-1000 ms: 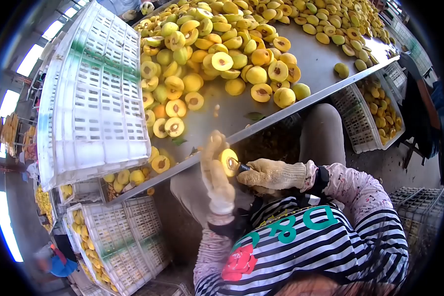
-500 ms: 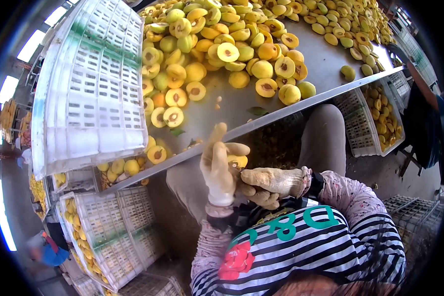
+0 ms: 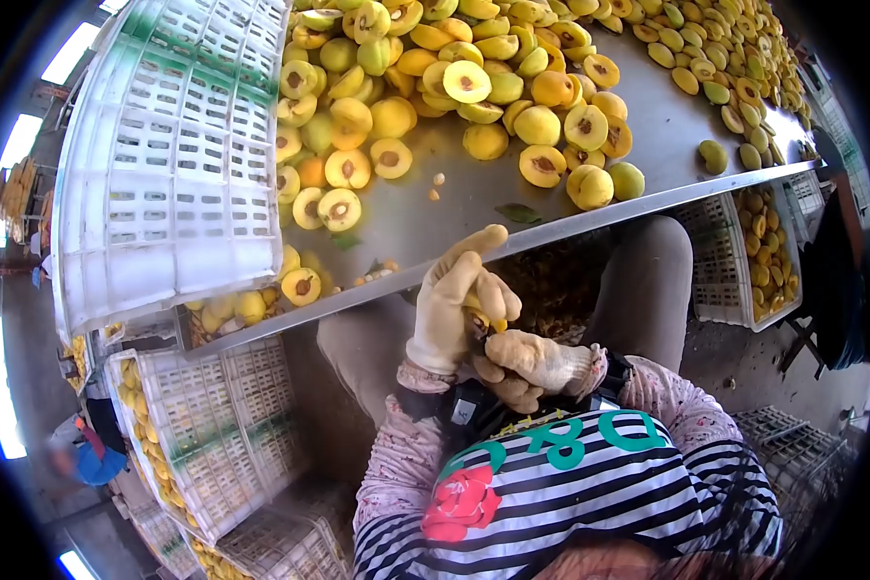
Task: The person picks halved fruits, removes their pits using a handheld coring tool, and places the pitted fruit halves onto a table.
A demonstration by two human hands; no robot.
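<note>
My left hand (image 3: 454,304), in a pale glove, is wrapped round a yellow fruit half (image 3: 481,319), which its fingers mostly cover. Pressed up against it from the right is my right hand (image 3: 532,362), also gloved. Its fingers are closed round a small dark tool whose tip meets the fruit; most of the tool is hidden. Both hands are over my lap, just before the metal table (image 3: 638,184). Many halved yellow fruits (image 3: 467,82) with brown centres lie piled on the table. Two small pits (image 3: 435,186) and a green leaf (image 3: 519,213) lie near its edge.
A large white crate (image 3: 179,164) stands on the table's left. Below it, another crate (image 3: 227,435) holds yellow fruit. A fruit-filled crate (image 3: 720,256) sits under the table's right side, and grey crates (image 3: 793,440) stand at the lower right. At the far left is another person (image 3: 97,459).
My left hand has turned and its fingers have curled over the fruit half, which showed its cut face earlier. My right hand has stayed close beside it. The camera view has shifted.
</note>
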